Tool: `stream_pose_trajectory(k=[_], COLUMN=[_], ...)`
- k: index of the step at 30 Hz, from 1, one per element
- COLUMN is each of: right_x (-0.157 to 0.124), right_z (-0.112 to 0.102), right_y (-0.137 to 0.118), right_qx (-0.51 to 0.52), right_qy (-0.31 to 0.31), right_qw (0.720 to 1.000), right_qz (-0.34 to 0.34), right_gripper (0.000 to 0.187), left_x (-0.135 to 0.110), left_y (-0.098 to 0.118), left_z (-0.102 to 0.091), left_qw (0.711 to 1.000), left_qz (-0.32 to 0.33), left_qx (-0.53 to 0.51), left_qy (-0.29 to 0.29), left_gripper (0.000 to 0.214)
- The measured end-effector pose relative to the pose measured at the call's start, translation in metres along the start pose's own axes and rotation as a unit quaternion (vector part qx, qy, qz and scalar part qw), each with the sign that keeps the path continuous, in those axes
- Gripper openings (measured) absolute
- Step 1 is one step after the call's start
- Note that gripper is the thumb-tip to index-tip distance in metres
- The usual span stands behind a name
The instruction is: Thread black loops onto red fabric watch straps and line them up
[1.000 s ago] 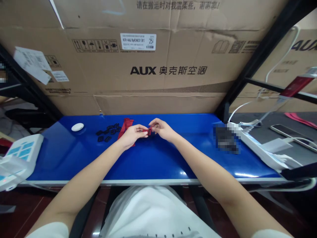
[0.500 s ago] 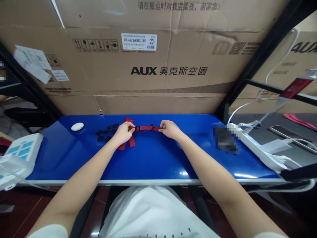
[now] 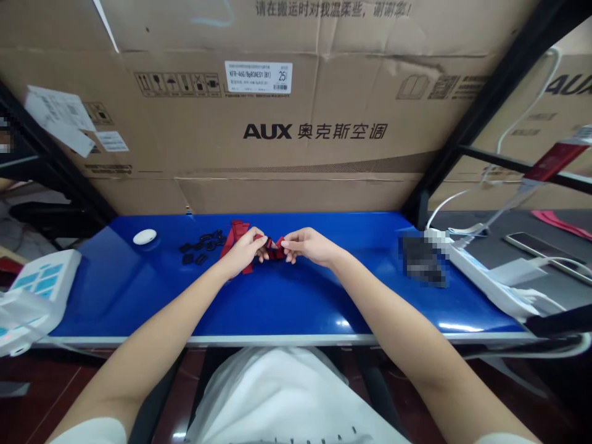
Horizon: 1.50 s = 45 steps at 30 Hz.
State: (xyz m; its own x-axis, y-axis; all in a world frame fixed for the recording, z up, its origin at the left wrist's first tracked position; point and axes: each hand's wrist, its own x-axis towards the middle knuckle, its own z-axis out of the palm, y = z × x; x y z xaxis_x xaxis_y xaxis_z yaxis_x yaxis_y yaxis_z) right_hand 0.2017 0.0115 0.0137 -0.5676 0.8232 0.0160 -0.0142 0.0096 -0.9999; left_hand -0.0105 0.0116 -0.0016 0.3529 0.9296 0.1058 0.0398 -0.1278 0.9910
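Over the middle of the blue table [image 3: 287,296], my left hand [image 3: 243,251] and my right hand [image 3: 308,245] meet, both pinched on a short red strap [image 3: 274,248] that carries a small black buckle. The strap is bunched between my fingertips. More red straps [image 3: 235,233] lie in a pile just behind my left hand. Several loose black buckles [image 3: 202,244] are scattered to the left of that pile.
A white oval object [image 3: 145,237] lies at the table's far left. Large cardboard boxes [image 3: 277,123] wall off the back. A white device with blue keys [image 3: 32,296] sits at the left edge; a power strip [image 3: 485,277], cables and a phone [image 3: 536,246] lie to the right.
Half a second ago my hands held the red strap stretched out between them; now they have come back together and the strap is folded short between my fingers.
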Motion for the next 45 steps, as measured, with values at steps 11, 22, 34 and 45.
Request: stream_pose_trajectory(k=[11, 22, 34, 45], right_x=[-0.001, 0.003, 0.006, 0.008], right_z=[0.000, -0.002, -0.003, -0.003], right_y=[-0.004, 0.001, 0.006, 0.008], right_qx=[-0.160, -0.159, -0.246, -0.184], right_qy=[-0.015, 0.034, -0.001, 0.048], right_qw=[0.987, 0.985, 0.965, 0.981], right_qz=[-0.019, -0.056, -0.086, -0.051], right_gripper=[0.029, 0.025, 0.023, 0.021], left_x=[-0.002, -0.005, -0.001, 0.000], left_y=[-0.003, -0.003, -0.007, -0.008], left_z=[0.007, 0.016, 0.012, 0.008], left_qw=[0.995, 0.999, 0.993, 1.000], left_qz=[0.056, -0.006, 0.059, 0.014], left_qx=[0.082, -0.045, 0.097, -0.026], left_qy=[-0.019, -0.001, 0.034, -0.004], left_gripper=[0.034, 0.043, 0.028, 0.049])
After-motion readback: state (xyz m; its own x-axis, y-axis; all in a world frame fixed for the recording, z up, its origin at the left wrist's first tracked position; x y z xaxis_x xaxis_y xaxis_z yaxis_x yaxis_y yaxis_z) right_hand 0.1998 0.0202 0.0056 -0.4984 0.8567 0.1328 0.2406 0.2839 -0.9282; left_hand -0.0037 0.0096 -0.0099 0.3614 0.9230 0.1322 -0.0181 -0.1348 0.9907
